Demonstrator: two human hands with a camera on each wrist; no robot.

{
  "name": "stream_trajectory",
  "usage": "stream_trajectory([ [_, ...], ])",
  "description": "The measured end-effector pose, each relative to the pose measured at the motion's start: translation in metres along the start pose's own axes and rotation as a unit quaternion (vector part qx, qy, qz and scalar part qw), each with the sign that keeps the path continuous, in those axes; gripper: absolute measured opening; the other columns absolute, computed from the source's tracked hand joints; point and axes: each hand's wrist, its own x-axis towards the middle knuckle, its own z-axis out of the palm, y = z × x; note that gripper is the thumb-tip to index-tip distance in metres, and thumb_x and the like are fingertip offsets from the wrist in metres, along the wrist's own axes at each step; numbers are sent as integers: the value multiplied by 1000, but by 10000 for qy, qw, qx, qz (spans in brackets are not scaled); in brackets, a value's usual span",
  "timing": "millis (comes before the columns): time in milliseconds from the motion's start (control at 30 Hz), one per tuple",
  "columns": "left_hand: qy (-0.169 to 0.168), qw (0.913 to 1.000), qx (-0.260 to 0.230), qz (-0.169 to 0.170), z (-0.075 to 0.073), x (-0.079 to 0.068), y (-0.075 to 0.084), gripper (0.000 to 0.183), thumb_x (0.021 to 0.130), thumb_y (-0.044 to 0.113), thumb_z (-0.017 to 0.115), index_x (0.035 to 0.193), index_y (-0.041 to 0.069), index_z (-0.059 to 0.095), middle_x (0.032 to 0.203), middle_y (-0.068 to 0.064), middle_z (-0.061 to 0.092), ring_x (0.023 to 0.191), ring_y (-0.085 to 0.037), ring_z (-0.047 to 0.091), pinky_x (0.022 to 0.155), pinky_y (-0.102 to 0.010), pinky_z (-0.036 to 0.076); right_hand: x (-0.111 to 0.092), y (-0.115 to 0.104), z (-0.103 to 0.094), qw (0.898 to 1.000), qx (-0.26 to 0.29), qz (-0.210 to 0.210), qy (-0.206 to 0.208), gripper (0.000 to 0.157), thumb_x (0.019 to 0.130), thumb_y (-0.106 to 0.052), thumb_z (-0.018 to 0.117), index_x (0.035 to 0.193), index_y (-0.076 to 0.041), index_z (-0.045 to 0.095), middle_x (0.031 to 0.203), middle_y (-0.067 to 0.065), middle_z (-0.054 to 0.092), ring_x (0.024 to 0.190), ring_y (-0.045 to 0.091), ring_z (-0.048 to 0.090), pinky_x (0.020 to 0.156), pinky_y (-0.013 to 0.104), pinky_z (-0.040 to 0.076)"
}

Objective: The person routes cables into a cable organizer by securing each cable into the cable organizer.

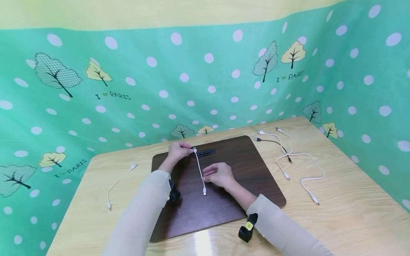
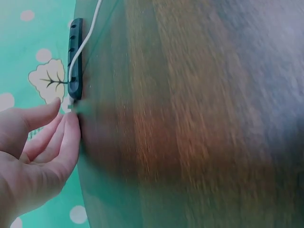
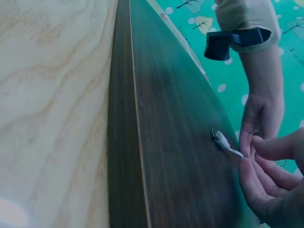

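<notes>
A short white USB cable (image 1: 199,165) runs across the dark brown board (image 1: 237,199). Its upper part lies in the black slotted cable holder (image 1: 205,153) near the board's far edge. My left hand (image 1: 178,150) is at the holder's left end, fingertips at the cable's far plug (image 2: 70,107). Lower down, my right hand (image 1: 219,174) pinches the cord between thumb and fingers. The near plug (image 3: 220,138) sticks out past those fingers, over the board. In the left wrist view the cord crosses one end of the holder (image 2: 75,57).
Left of the board, another short white cable (image 1: 116,183) lies on the light wooden table (image 1: 83,209). To the right are white cables (image 1: 304,154) and a black cable (image 1: 270,140), partly crossing. A green dotted curtain (image 1: 198,81) stands behind the table.
</notes>
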Motion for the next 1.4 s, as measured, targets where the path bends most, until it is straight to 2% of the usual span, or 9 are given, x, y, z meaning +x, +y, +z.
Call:
stream_trajectory([
  [100, -241, 9977, -605, -184, 0, 0, -6, 28, 82, 0, 71, 108, -9, 67, 95, -17, 73, 69, -7, 67, 79, -31, 61, 0, 1, 0, 9997, 184, 151, -6, 23, 71, -9, 82, 93, -7, 76, 84, 7, 77, 71, 7, 70, 58, 15, 49],
  [200, -266, 9958, -823, -303, -5, -1, -11, 29, 84, 0, 69, 112, -8, 66, 100, -16, 71, 77, -11, 69, 83, -32, 61, 1, 0, 1, 9993, 325, 142, -76, 24, 72, -9, 82, 95, -7, 76, 85, 8, 77, 72, 7, 71, 59, 15, 49],
  [333, -135, 9974, -612, -343, -16, -3, -13, 29, 86, 5, 69, 113, -5, 66, 110, -17, 69, 84, -13, 69, 87, -31, 59, 2, -5, 2, 9988, 455, 91, -140, 26, 73, -8, 81, 98, -6, 75, 88, 9, 77, 77, 11, 73, 64, 15, 51],
  [567, -58, 9983, -480, -331, -35, -10, -16, 34, 88, 7, 67, 119, -6, 63, 117, -20, 68, 78, -2, 65, 91, -31, 58, 4, -10, 6, 9980, 588, 37, -245, 26, 74, -7, 80, 100, -5, 75, 90, 10, 77, 79, 13, 73, 67, 15, 54],
  [700, 16, 9986, -405, -348, -44, -14, -18, 35, 89, 8, 67, 121, -5, 62, 122, -21, 65, 77, 0, 63, 93, -32, 57, 6, -11, 10, 9971, 687, 5, -333, 27, 74, -8, 80, 100, -5, 75, 92, 10, 77, 79, 12, 73, 68, 17, 56],
  [933, 40, 9993, -164, -336, -56, -24, -21, 38, 90, 11, 66, 124, -4, 59, 126, -22, 63, 95, -17, 67, 95, -36, 56, 6, -13, 15, 9969, 585, 60, -522, 28, 75, -10, 80, 102, -5, 74, 95, 9, 77, 83, 14, 73, 73, 20, 57],
  [1133, 57, 9996, 153, -224, -69, -26, -29, 38, 91, 15, 65, 124, -4, 60, 125, -21, 63, 92, -13, 66, 95, -36, 56, 7, -15, 19, 9959, 610, 109, -655, 29, 76, -12, 80, 103, -5, 73, 96, 9, 77, 85, 14, 73, 75, 22, 57],
  [1267, 64, 9990, 348, -260, -80, -30, -33, 40, 91, 17, 65, 126, -3, 59, 126, -21, 63, 100, -23, 67, 96, -38, 55, 8, -18, 22, 9954, 635, 98, -713, 30, 76, -11, 80, 104, -4, 73, 96, 9, 76, 85, 14, 73, 73, 20, 56],
  [1400, 71, 9983, 492, -307, -90, -35, -36, 40, 92, 18, 64, 126, -2, 59, 128, -21, 63, 106, -26, 65, 98, -39, 54, 7, -19, 24, 9950, 634, 76, -762, 30, 76, -11, 79, 105, -3, 73, 97, 10, 76, 86, 15, 73, 72, 20, 56],
])
